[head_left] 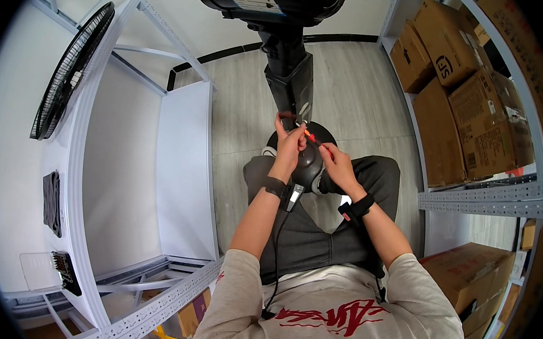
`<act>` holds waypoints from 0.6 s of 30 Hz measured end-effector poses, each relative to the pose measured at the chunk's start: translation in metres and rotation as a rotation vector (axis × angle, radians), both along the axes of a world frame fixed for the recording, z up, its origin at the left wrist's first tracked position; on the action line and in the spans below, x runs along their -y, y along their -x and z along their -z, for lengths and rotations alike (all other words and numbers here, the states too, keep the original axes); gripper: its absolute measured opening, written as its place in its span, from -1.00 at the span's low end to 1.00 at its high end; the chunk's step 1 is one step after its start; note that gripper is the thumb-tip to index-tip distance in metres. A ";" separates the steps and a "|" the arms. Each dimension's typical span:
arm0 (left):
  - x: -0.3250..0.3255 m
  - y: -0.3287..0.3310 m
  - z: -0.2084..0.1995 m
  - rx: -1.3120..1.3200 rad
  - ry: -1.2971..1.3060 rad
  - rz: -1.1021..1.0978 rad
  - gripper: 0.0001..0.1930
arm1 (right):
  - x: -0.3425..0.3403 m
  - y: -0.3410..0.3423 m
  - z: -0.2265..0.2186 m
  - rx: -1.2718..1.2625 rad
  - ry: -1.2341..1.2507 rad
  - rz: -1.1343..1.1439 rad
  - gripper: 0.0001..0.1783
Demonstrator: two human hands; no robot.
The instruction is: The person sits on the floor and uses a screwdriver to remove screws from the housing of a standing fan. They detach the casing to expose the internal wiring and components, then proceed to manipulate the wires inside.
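A black pedestal fan stands before me, its motor housing (pixel 279 2) at the top and its column (pixel 290 83) running down to a round dark base (pixel 324 134). My left hand (pixel 290 146) is closed around the column's lower end, with the thumb side near the screwdriver's tip. In my right hand (pixel 339 165) is a red and black screwdriver (pixel 312 137), gripped by the handle and slanting up and left to the column. The tip's contact point is hidden by my left fingers.
At left, a white shelf (pixel 75 202) holds a black fan grille (pixel 73 73), a folded dark cloth (pixel 52 204) and a clear-lidded case of small bits (pixel 66 272). Cardboard boxes (pixel 442 132) fill the right rack. A cable (pixel 277 245) hangs from my left wrist device.
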State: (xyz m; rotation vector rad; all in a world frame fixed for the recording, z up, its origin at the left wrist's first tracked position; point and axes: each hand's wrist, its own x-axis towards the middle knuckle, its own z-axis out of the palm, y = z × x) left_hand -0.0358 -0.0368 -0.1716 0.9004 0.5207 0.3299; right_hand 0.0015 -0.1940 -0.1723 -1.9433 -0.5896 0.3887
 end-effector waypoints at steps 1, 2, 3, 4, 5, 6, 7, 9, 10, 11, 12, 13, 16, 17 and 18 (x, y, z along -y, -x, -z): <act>-0.001 0.001 0.001 0.005 -0.003 0.004 -0.31 | 0.000 0.001 0.000 0.003 0.000 -0.005 -0.71; -0.001 0.000 0.001 0.004 0.001 0.004 -0.31 | -0.001 0.001 0.000 0.006 -0.001 -0.008 -0.71; -0.001 0.000 0.000 0.003 0.005 0.004 -0.31 | -0.001 0.001 0.000 0.010 -0.002 -0.011 -0.70; -0.001 0.000 0.000 0.002 0.009 0.004 -0.31 | 0.000 0.000 0.002 0.027 -0.011 -0.009 -0.70; 0.000 0.000 -0.002 -0.001 0.013 0.003 -0.31 | 0.000 -0.001 0.004 0.045 -0.020 -0.008 -0.71; 0.000 0.000 -0.003 -0.005 0.017 0.002 -0.31 | 0.000 -0.002 0.005 0.064 -0.029 -0.007 -0.71; 0.001 0.000 -0.005 -0.008 0.021 0.000 -0.31 | 0.002 -0.003 0.006 0.063 -0.022 -0.009 -0.71; -0.001 0.001 -0.003 -0.002 0.013 0.010 -0.32 | 0.003 -0.004 0.001 0.059 -0.014 -0.022 -0.71; -0.001 0.001 -0.003 0.000 0.010 0.015 -0.32 | 0.002 -0.005 0.000 0.065 -0.018 -0.027 -0.71; -0.001 0.001 -0.002 -0.003 0.012 0.008 -0.33 | 0.002 -0.005 0.000 0.071 -0.021 -0.030 -0.72; -0.001 0.001 -0.002 -0.006 0.014 0.000 -0.33 | 0.002 -0.005 0.000 0.077 -0.023 -0.032 -0.72; -0.002 0.001 -0.001 -0.008 0.016 -0.007 -0.34 | 0.003 -0.006 -0.001 0.051 -0.020 -0.034 -0.71; -0.004 0.001 -0.002 -0.008 0.006 0.029 -0.37 | 0.005 -0.008 -0.002 0.029 -0.022 -0.035 -0.71; -0.004 0.001 -0.002 -0.006 0.007 0.029 -0.38 | 0.005 -0.010 0.000 0.057 -0.030 -0.035 -0.71; -0.003 0.002 -0.003 -0.005 0.008 0.029 -0.38 | 0.005 -0.012 0.002 0.085 -0.038 -0.034 -0.71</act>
